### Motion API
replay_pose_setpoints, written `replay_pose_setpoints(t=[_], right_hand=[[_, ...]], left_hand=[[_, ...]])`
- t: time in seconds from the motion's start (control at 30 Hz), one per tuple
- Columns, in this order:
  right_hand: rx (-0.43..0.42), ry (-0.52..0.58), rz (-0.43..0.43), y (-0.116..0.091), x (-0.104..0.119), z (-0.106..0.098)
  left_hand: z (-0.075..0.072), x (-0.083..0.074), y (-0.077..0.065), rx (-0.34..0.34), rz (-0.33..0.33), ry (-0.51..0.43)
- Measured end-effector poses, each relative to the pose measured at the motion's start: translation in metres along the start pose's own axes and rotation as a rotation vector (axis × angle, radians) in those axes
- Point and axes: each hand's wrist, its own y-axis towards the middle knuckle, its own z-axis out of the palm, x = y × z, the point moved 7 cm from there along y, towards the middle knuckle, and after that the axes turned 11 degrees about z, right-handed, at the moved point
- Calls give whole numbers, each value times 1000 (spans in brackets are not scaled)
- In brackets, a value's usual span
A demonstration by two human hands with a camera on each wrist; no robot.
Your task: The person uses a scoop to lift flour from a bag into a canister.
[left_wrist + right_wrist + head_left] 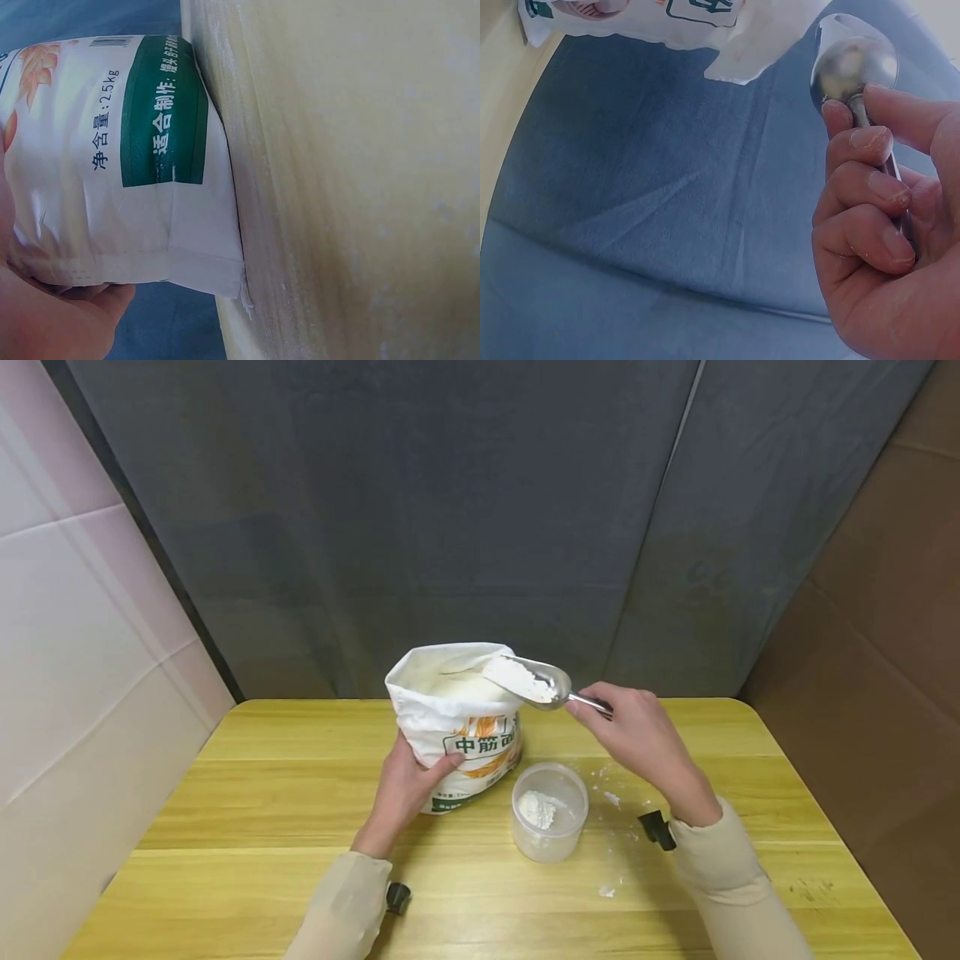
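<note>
My left hand [411, 783] grips the side of a white flour bag [420, 731], thumb across its printed front. The bag stands on the table with its top wide open and pale flour [450, 683] inside. In my right hand [637, 731] is the handle of a metal scoop [557, 681], the fingers curled round it in the right wrist view. White flour fills the scoop, whose tip overlaps the bag's right rim in the head view. In front of the bag stands a clear round plastic tub [550, 852] with a small heap of flour at its bottom.
Spilled flour [612, 798] dots the wooden table [285, 810] to the right of the tub. A dark grey curtain [420, 527] hangs behind the table. A white panel [90, 585] stands at the left and a brown one [877, 635] at the right.
</note>
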Motion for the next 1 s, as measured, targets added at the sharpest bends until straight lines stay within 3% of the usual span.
replay_pose_setpoints(t=[0.23, 0.67, 1.0], right_hand=[[-4, 25, 37, -13, -13, -8], [-58, 25, 23, -46, -33, -21], [-38, 16, 34, -68, -47, -23]], left_hand=[[-2, 1, 0, -1, -7, 8], [-3, 2, 0, -1, -18, 6], [-3, 1, 1, -2, -14, 9]])
